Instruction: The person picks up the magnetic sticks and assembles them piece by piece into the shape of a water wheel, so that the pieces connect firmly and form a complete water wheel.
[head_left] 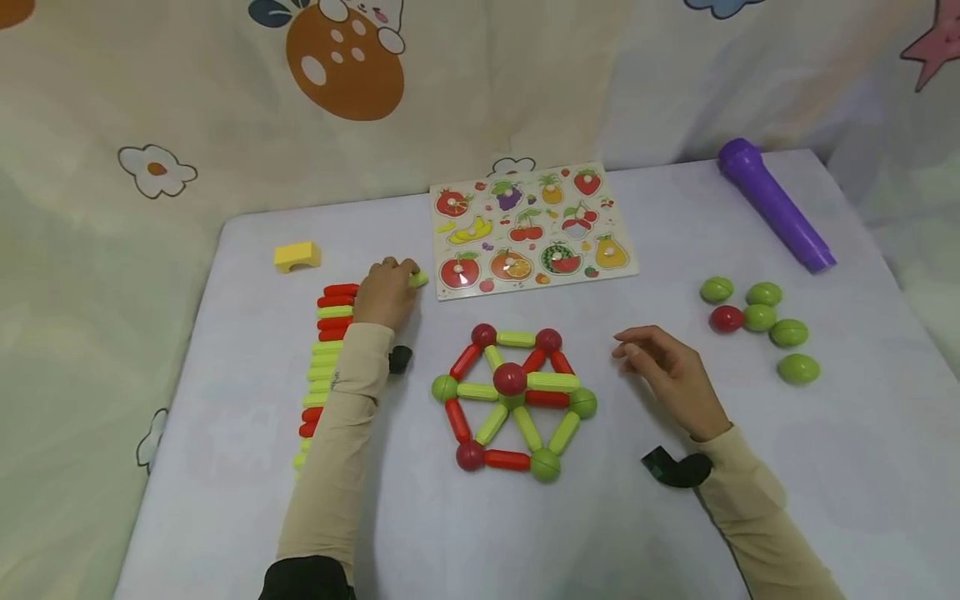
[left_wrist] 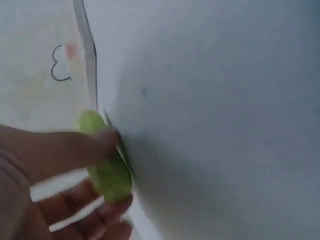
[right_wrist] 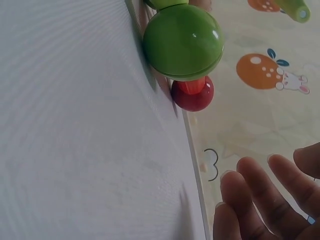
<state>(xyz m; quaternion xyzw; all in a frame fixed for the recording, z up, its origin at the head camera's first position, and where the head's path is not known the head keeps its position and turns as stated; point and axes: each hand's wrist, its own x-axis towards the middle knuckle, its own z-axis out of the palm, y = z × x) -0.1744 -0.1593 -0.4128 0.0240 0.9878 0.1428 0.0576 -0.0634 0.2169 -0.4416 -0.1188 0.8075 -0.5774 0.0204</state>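
My left hand pinches a light-green magnetic rod between thumb and fingers, past the far end of a column of red and green rods. In the head view only the tip of that rod shows. At the middle of the table stands a six-sided frame of rods and balls, with a raised red ball at its centre and a green rod running out from it. My right hand is held right of the frame, fingers loosely bent, holding nothing. A green corner ball looms near it in the right wrist view.
A fruit puzzle board lies behind the frame. Several loose green balls and one red ball are at the right, with a purple microphone-shaped toy beyond them. A yellow arch block sits at the back left.
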